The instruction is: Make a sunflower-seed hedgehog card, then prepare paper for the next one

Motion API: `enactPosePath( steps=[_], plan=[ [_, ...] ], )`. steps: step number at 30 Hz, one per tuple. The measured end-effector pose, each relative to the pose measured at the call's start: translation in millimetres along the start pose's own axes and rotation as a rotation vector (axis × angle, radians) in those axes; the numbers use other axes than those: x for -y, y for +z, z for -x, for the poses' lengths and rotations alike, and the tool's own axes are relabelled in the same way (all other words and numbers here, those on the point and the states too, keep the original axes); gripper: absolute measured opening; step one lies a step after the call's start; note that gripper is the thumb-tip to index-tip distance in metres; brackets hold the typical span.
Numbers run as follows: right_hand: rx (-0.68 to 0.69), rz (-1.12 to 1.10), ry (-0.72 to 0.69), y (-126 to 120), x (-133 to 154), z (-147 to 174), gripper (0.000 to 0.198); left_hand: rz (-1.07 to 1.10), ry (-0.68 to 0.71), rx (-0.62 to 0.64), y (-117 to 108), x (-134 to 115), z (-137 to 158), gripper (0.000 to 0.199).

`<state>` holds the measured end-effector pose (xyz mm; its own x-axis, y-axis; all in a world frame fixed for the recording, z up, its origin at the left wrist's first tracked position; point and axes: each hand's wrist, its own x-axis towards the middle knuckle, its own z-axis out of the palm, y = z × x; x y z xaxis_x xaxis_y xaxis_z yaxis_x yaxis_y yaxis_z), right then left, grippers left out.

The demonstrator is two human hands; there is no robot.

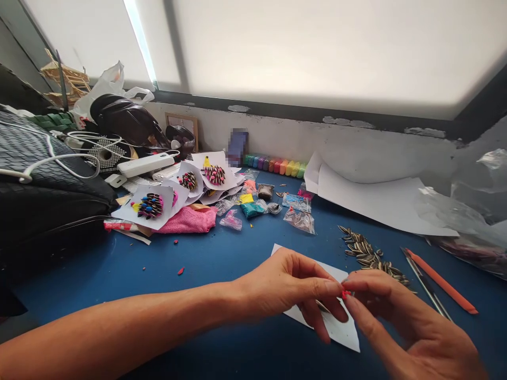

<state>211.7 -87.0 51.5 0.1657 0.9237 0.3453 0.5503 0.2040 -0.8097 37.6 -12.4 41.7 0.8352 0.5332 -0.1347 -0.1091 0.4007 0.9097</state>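
A small piece of red modelling clay (345, 293) is pinched between the fingertips of both hands. My left hand (295, 282) reaches in from the left, thumb and forefinger closed on the clay. From the lower right comes my right hand (407, 316), its thumb and forefinger pressing the same piece. Under the hands lies a white paper sheet (344, 332), partly covered. A dark striped seed (321, 306) shows on it between the left fingers. Sunflower seeds (366, 250) are heaped just beyond the right hand.
Right of the seeds lie an orange tool (443, 282) and a pen (425, 285). Clay packets (253, 208) cluster mid-table, with seed-studded clay hedgehogs (149, 206) on paper at left. A pink cloth (188, 219), a black bag (47, 195) and white paper (368, 198) surround the area.
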Motion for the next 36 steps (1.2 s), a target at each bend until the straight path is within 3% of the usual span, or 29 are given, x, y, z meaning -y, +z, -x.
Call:
enactPosePath(
  steps=[6,8,12,16,19,22,23,27,31,36],
  plan=[
    [0.000,0.124,-0.228,-4.0,-8.6,-0.4,0.007,0.006,0.028,0.060,1.9,1.8,1.8,0.018],
    [-0.002,0.115,-0.247,-5.5,-11.5,-0.8,0.003,0.040,0.017,0.041,1.8,3.2,0.8,0.015],
    [0.114,0.027,-0.108,-6.9,-12.7,-2.4,0.009,0.036,-0.001,0.009,0.0,3.2,-2.1,0.022],
    [0.109,-0.076,0.121,-4.3,-9.5,-2.2,0.027,-0.016,0.028,-0.102,-9.2,-3.5,-5.9,0.031],
    [0.064,-0.055,0.220,-5.2,-9.0,-4.2,0.036,-0.233,0.115,-0.246,-27.1,-9.2,-11.4,0.019],
    [0.115,0.007,0.195,-11.4,-14.7,-9.4,0.034,-0.864,0.281,-0.535,-52.5,-10.6,-19.0,0.008],
    [0.154,0.032,0.165,-14.0,-17.8,-11.3,0.033,-0.937,0.289,-0.584,-60.9,-10.1,-21.5,0.013],
    [0.209,0.101,0.106,-20.0,-28.5,-16.8,0.031,-1.066,0.246,-0.616,-83.5,-8.6,-26.6,0.031],
    [0.166,0.073,0.089,-17.8,-26.9,-17.9,0.028,-1.119,0.199,-0.595,-87.7,-12.9,-23.3,0.052],
    [0.066,0.058,0.218,-10.5,-20.7,-7.2,0.031,-1.137,0.182,-0.606,-88.9,-19.2,-20.7,0.048]
  ],
)
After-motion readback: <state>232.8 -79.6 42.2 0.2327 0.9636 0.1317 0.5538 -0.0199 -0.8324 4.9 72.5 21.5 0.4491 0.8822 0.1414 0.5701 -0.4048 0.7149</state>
